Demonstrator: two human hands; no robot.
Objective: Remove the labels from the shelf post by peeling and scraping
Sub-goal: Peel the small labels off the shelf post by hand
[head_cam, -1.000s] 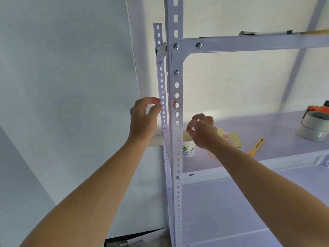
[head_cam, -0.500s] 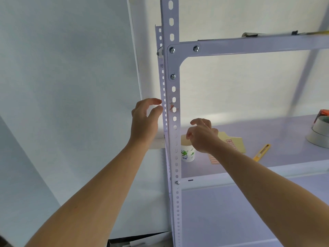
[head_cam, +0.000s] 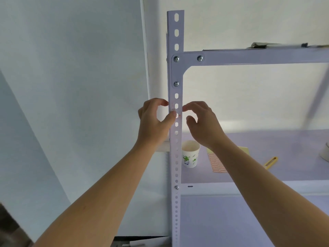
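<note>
Label scraps (head_cam: 173, 110), reddish bits, sit on the front of the upright shelf post (head_cam: 176, 139), approx mid-height btwn the corner bracket and lower shelf. Post runs vertical; scraps lie directly btwn both hands. Left hand (head_cam: 154, 120) nearer: thumb pressed on the post by the scraps, fingers curled, nothing pinched. Right hand (head_cam: 201, 122) loosely cupped, fingertip just touching the post's right edge. Behind: paper cup (head_cam: 190, 154), label sheet (head_cam: 217, 163), yellow knife (head_cam: 270, 162), none in the way.

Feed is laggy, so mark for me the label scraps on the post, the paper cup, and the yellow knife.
label scraps (head_cam: 173, 109), head view, reddish residue on the post's face.
paper cup (head_cam: 190, 157), head view, middle of its printed side.
yellow knife (head_cam: 271, 162), head view, middle of its handle.
</note>
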